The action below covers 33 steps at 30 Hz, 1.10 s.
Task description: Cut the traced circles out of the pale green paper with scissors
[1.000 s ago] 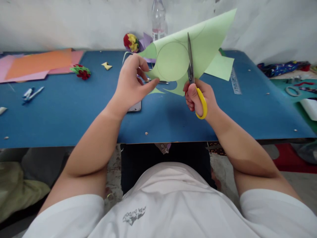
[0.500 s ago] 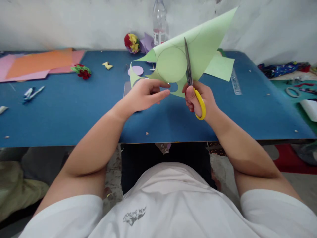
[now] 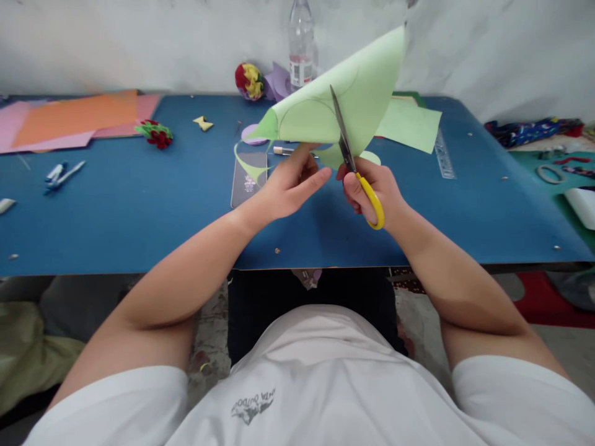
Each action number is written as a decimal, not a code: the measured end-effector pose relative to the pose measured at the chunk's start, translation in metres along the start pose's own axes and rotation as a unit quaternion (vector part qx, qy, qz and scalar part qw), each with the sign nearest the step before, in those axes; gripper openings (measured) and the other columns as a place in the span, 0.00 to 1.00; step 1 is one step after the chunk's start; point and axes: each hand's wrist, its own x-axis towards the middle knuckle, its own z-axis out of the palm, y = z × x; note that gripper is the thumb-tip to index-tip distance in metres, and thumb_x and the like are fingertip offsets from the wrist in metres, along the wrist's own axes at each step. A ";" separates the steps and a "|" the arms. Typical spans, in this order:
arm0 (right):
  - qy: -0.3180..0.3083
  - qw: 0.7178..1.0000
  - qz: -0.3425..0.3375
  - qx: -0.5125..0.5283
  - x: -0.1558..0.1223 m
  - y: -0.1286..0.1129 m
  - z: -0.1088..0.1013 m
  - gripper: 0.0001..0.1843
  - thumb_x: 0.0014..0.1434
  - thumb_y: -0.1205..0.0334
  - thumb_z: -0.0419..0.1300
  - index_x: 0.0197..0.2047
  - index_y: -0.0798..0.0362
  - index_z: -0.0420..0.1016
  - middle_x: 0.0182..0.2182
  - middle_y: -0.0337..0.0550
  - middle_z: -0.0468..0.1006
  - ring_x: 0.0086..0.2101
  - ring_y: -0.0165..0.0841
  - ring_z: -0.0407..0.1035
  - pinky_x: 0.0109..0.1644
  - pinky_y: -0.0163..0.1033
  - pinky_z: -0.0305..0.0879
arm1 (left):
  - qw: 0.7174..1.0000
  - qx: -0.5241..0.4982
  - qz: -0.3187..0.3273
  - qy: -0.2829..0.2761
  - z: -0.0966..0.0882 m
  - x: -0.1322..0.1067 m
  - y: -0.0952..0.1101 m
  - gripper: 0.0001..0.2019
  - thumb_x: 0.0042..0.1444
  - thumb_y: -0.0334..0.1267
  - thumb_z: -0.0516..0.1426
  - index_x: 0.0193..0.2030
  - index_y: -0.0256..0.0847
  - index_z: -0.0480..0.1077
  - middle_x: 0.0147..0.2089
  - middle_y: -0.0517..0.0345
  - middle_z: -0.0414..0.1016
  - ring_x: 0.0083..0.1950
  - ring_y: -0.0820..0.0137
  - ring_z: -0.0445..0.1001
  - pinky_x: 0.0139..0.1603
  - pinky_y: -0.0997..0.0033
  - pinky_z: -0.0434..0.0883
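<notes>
My right hand (image 3: 374,189) grips yellow-handled scissors (image 3: 356,167), blades pointing up and away into a light green paper sheet (image 3: 357,93) with circles drawn on it. My left hand (image 3: 288,186) pinches the sheet's lower edge beside the scissors. The sheet is lifted and tilted above the blue table (image 3: 139,204). A curled green offcut strip (image 3: 246,162) hangs from the sheet's left corner over a phone (image 3: 248,179) lying flat on the table.
A clear bottle (image 3: 301,43) and a red-yellow paper flower (image 3: 248,80) stand at the back. Orange and pink sheets (image 3: 79,118) lie far left, pens (image 3: 60,174) near them, a ruler (image 3: 441,153) and another green sheet (image 3: 411,127) on the right.
My left hand shifted right along the sheet's lower edge toward the scissors. The sheet turned and tilted flatter, and the scissors' blades swung leftward. The phone became uncovered.
</notes>
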 end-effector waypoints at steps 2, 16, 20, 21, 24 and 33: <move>0.002 1.000 -0.006 0.003 0.001 0.001 0.001 0.43 0.61 0.10 0.62 0.40 0.46 0.71 0.27 0.39 0.67 0.29 0.35 0.59 0.30 0.44 0.59 | 1.000 0.019 0.017 0.013 -0.001 -0.001 0.003 0.32 0.73 0.72 0.60 0.69 0.51 0.76 0.40 0.54 0.71 0.41 0.59 0.72 0.49 0.55 0.73; -0.003 1.000 -0.010 -0.017 0.001 0.005 0.003 0.43 0.63 0.10 0.60 0.40 0.46 0.70 0.24 0.36 0.64 0.26 0.33 0.58 0.28 0.42 0.56 | 0.889 -0.397 -0.230 0.009 0.016 0.010 0.015 0.27 0.82 0.60 0.57 0.36 0.44 0.65 0.22 0.67 0.60 0.20 0.78 0.58 0.24 0.75 0.59; -0.003 1.000 -0.023 -0.016 0.003 0.011 0.004 0.43 0.63 0.10 0.60 0.40 0.47 0.72 0.25 0.37 0.65 0.26 0.33 0.58 0.28 0.42 0.56 | 0.869 -0.440 -0.211 0.083 0.013 0.012 0.026 0.30 0.81 0.43 0.63 0.27 0.41 0.58 0.25 0.67 0.54 0.22 0.81 0.55 0.23 0.80 0.56; 0.000 0.999 -0.029 -0.014 0.004 0.013 0.005 0.43 0.63 0.11 0.60 0.39 0.48 0.72 0.24 0.37 0.65 0.26 0.33 0.58 0.28 0.42 0.55 | 0.868 -0.443 -0.200 0.096 0.013 0.011 0.026 0.29 0.80 0.39 0.65 0.26 0.40 0.60 0.26 0.67 0.53 0.23 0.81 0.55 0.23 0.79 0.56; 0.007 0.999 -0.043 -0.012 0.006 0.020 0.007 0.43 0.64 0.11 0.60 0.38 0.48 0.71 0.24 0.38 0.65 0.26 0.32 0.57 0.28 0.42 0.55 | 0.878 -0.436 -0.148 0.128 0.012 0.008 0.024 0.25 0.71 0.33 0.73 0.26 0.43 0.66 0.27 0.67 0.51 0.26 0.75 0.52 0.23 0.74 0.54; -0.007 0.999 -0.038 -0.009 0.007 0.027 0.007 0.42 0.65 0.12 0.60 0.40 0.47 0.72 0.25 0.37 0.65 0.26 0.32 0.57 0.28 0.42 0.55 | 0.938 -0.289 -0.002 0.191 0.017 0.005 -0.003 0.26 0.72 0.46 0.73 0.27 0.42 0.69 0.27 0.63 0.58 0.28 0.75 0.57 0.28 0.71 0.58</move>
